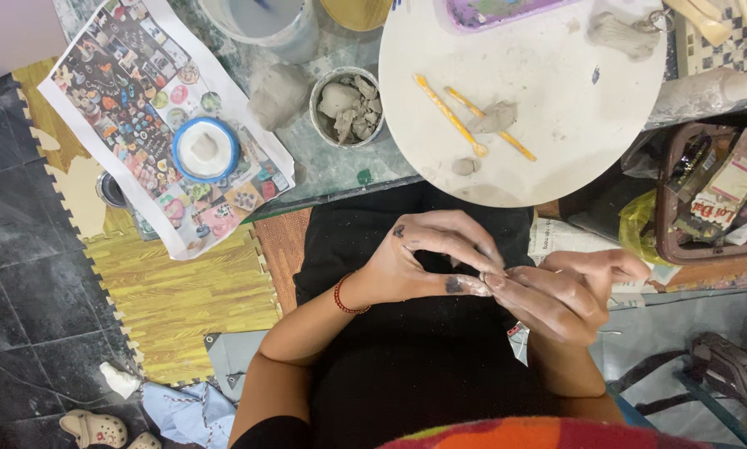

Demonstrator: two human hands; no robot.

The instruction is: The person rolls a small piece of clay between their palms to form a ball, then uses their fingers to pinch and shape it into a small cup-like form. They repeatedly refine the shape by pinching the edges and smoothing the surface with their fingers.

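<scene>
My left hand (427, 258) and my right hand (569, 291) meet over my lap, above the black cloth (406, 366). Their clay-smeared fingertips pinch a tiny bit of grey clay (484, 277) between them. A red bracelet circles my left wrist. In front of me lies a round white board (556, 125) with two yellow modelling tools (452, 116), a grey clay lump (496, 116) across one of them, and a small clay ball (465, 166).
A metal cup of clay chunks (350, 106) and a loose clay lump (278, 93) sit on the table's left part. A blue-rimmed dish (205, 150) rests on a printed picture sheet (132, 91). A bucket (261, 21) stands at the back. A brown basket of packets (714, 199) is at right.
</scene>
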